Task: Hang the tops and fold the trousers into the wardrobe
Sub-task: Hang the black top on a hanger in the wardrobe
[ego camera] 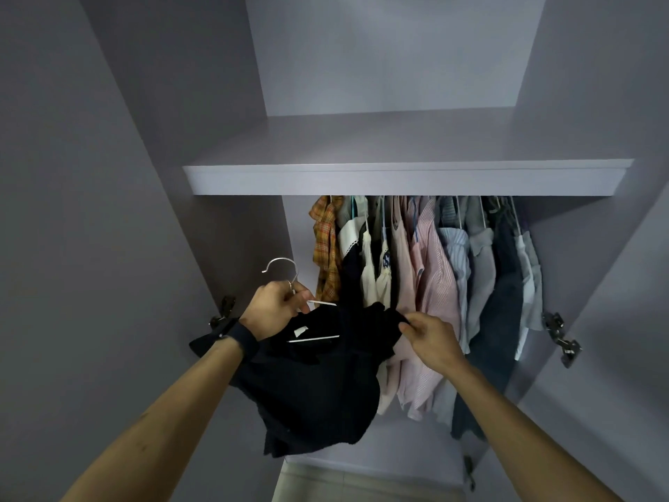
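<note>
we stand before the open wardrobe (108, 175), looking up past its shelf (398, 179), with both arms reaching in. our left hand (275, 307) has its fingers (302, 297) clenched round the neck of a white hanger (280, 264), just under the metal hook, which points up and to the left and catches on nothing. a black top (318, 385) is draped over that hanger, bunched and hanging down between our forearms; a small white label shows at its neckline, and a stretch of the hanger's bar shows just below it. our right hand (432, 342) pinches the top's right edge, thumb and fingers closed on the dark cloth. a dark watch (240, 338) sits on the left wrist. the top is in front of the hanging space, below the shelf and to the left of the row of hung clothes (452, 266), its upper right corner overlapping them. that row starts with an orange plaid shirt (325, 248), then white and cream pieces, a pink striped shirt (434, 277), then pale blue, grey and dark blue garments. the rail they hang from is hidden behind the shelf's front edge. metal door hinges (561, 335) show on either side.
</note>
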`<state>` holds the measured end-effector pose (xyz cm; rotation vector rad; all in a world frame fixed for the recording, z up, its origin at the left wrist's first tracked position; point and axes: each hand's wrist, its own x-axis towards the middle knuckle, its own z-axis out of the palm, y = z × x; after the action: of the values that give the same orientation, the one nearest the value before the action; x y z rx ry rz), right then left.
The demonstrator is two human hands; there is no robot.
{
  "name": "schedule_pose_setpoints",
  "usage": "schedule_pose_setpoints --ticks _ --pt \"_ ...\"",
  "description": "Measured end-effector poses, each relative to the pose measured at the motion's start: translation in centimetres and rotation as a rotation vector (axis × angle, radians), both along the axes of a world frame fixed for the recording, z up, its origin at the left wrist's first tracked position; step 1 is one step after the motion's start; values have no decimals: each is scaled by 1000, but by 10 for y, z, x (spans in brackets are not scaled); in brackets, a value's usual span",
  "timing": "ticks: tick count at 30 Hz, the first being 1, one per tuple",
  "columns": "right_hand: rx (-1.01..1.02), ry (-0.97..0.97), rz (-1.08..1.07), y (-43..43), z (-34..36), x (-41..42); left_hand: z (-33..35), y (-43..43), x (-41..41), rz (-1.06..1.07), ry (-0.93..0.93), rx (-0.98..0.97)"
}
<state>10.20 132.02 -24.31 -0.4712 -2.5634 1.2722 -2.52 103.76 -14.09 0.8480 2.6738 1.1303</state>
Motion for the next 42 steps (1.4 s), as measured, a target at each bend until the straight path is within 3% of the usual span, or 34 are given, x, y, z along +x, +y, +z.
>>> schedule_pose_setpoints --ticks 10,13,15,18,21,24,28,31,33,35,37,39,42 --pt "-465 44 -120 8 -14 1 -16 2 2 -1 -66 -14" --pt "-559 63 -241 23 -22 7 -17 -1 1 27 -31 -21" --pt "-500 24 -377 37 -31 13 -15 -5 -1 56 -27 -12" --pt "-340 -168 -400 44 -33 20 -13 -8 -1 68 -60 -6" --pt "-170 -66 -367 25 -14 15 -13 1 6 45 -51 -1" --pt "16 132 -121 -12 17 -1 -11 16 15 -18 -38 -25" --pt "120 19 303 -61 56 -26 -7 38 23 -70 -55 -70" --pt "366 -11 342 -73 69 -39 -5 38 22 -19 -37 15" --pt "452 31 314 -69 70 -39 -4 21 19 54 -11 174" --pt "519 105 311 -59 67 -36 -15 -7 10 184 33 188" --pt "542 141 324 -49 62 -32 -39 -42 -1 378 -45 30" --pt "539 151 332 -41 60 -31 -64 -71 -5 492 -247 -85" --pt "549 118 342 -35 64 -32 -81 -80 0 480 -420 152"
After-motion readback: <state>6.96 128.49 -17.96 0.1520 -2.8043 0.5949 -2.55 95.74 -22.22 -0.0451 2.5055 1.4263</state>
